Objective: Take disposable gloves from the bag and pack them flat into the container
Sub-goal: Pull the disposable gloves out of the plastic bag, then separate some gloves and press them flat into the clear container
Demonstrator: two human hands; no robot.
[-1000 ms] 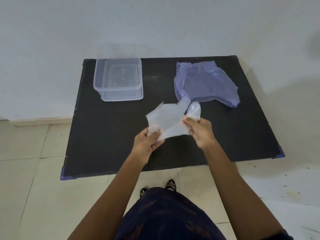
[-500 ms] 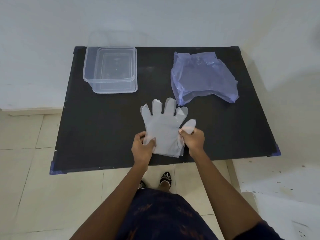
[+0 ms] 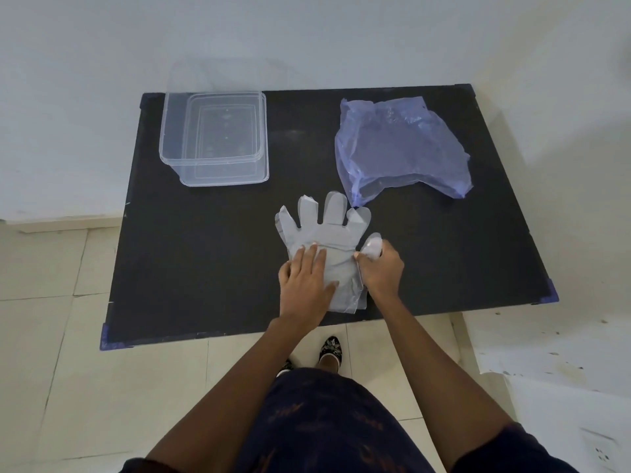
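Table (image 3: 205, 268): big and black. Everything for the job sits on it.
Bag (image 3: 403, 151): purple and see-through, on the far right of the table. It looks like there is a flat dark stack inside, but I cannot tell if those are more gloves or how many.
Container (image 3: 213, 138): clear box on the far left, with no lid on it. It looks empty, so I think no glove is packed yet. Its clear walls make the bottom hard to see.
Glove (image 3: 324, 233): thin and see-through, lying on the table near the middle, well apart from the box. Its finger parts point far away and nearly touch the bag's near corner. It may be more than one layer; I cannot tell.
Left hand (image 3: 305, 281): lies open and flat on the glove's near part, fingers spread, pressing it down, holding nothing.
Right hand (image 3: 380, 268): curled at the glove's right edge, fingertips pinching the glove's thumb part.
Done: one glove is out and spread flat.
Left to do: move it flat into the box, then maybe more gloves.
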